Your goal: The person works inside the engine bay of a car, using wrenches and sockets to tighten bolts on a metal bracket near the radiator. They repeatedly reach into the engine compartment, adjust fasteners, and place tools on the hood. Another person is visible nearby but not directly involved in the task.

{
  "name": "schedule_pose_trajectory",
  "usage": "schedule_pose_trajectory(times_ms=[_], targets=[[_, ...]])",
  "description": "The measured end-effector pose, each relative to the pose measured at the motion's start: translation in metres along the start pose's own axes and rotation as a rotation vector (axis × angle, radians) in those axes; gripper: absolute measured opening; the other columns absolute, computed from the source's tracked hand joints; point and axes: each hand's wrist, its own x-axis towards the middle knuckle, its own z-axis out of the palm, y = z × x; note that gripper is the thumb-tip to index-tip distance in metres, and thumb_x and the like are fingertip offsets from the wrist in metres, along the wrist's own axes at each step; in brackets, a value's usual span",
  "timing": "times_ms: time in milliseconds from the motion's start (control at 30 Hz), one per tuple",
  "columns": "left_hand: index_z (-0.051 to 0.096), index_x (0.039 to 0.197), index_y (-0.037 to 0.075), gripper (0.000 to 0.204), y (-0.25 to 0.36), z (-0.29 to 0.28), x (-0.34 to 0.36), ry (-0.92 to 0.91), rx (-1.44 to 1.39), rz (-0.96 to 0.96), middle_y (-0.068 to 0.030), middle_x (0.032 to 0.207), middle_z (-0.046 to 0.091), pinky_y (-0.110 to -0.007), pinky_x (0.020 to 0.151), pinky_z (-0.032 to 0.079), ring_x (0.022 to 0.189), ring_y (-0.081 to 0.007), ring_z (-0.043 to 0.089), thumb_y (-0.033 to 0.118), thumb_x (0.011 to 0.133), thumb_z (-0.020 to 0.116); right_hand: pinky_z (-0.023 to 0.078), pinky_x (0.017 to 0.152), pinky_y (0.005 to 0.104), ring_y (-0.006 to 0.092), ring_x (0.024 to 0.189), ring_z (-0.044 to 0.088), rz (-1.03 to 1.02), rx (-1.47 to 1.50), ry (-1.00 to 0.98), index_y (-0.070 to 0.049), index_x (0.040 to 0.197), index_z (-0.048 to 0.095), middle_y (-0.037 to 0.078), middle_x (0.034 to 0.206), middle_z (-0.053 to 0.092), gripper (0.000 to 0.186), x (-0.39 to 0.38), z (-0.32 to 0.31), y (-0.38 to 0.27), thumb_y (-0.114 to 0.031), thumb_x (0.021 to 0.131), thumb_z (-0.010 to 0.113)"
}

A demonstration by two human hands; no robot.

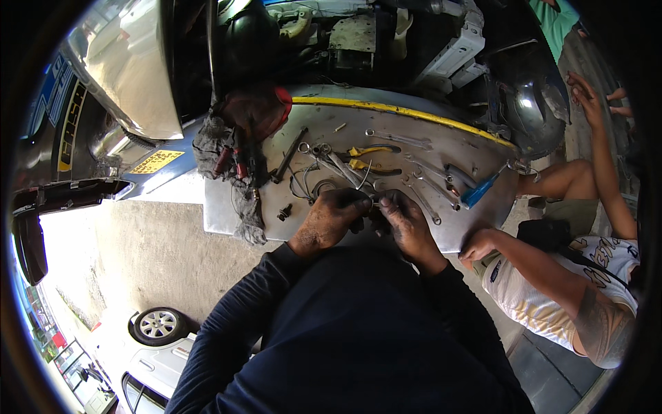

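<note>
My left hand [329,218], smudged with dark grease, is closed in a pinch near the front of a grey metal panel [221,203]. Close beside it, my right hand [408,223] also pinches, thumb against fingers. What they hold between them is small, dark and mostly hidden. A thin pale strip [366,174] rises just beyond the fingertips; I cannot tell whether it is held. Past the hands lie yellow-and-black pliers [372,150], a loop of dark cable [301,181] and several wrenches [422,196]. A small dark bolt-like part [284,212] sits left of my left hand.
Dirty rags [238,165] with red-handled tools cover the panel's left end. A blue-handled screwdriver [479,191] lies at the right. Another person's hand [480,243] rests at the right edge. Behind, a yellow strip [400,114] borders an open vehicle bay.
</note>
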Motion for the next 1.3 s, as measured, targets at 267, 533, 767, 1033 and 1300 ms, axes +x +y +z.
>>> schedule_pose_trajectory(times_ms=[267,533,767,1033,1300], targets=[[0.070,0.100,-0.006,0.038,-0.012,-0.008,0.000,-0.023,0.188,0.241,-0.0105,0.073,0.068,-0.033,0.064,0.053,0.065,-0.0166,0.066,0.030,0.102,0.059,0.050,0.075,0.0243,0.0083,0.081,0.059,-0.170,-0.295,-0.020,-0.002,0.114,0.063,0.002,0.090,0.065,0.020,0.006,0.003,0.003,-0.013,0.098,0.069],[0.071,0.097,-0.006,0.040,-0.009,-0.006,-0.001,-0.030,0.026,-0.168,-0.0093,0.070,0.066,-0.034,0.061,0.051,0.062,-0.0144,0.064,0.034,0.100,0.064,0.051,0.069,0.0246,0.0092,0.079,0.063,-0.137,-0.394,-0.066,-0.001,0.111,0.069,0.002,0.088,0.069,0.020,0.004,-0.013,-0.005,-0.014,0.097,0.072],[0.072,0.106,-0.003,0.033,0.009,-0.010,0.017,0.058,0.272,0.139,-0.0170,0.087,0.071,-0.038,0.077,0.055,0.082,-0.0265,0.071,0.028,0.096,0.066,0.050,0.073,0.0279,0.0132,0.082,0.063,-0.136,-0.309,0.246,-0.002,0.114,0.069,0.003,0.094,0.067,0.025,0.012,-0.049,-0.021,-0.005,0.089,0.072],[0.073,0.103,0.001,0.026,0.039,-0.017,0.148,0.143,0.708,0.393,-0.0199,0.099,0.074,-0.042,0.088,0.056,0.095,-0.0360,0.072,0.019,0.084,0.073,0.051,0.079,0.0251,0.0123,0.089,0.064,-0.276,-0.266,0.270,0.001,0.121,0.067,0.005,0.101,0.070,0.033,0.024,-0.064,-0.033,-0.005,0.090,0.073],[0.073,0.108,0.000,0.035,0.037,0.011,0.227,-0.098,0.932,0.367,-0.0233,0.110,0.072,-0.042,0.092,0.054,0.101,-0.0360,0.070,0.030,0.089,0.071,0.051,0.087,0.0296,0.0178,0.096,0.065,-0.327,-0.521,0.340,0.005,0.120,0.068,0.011,0.107,0.072,0.031,0.023,-0.087,-0.038,-0.014,0.095,0.069]])
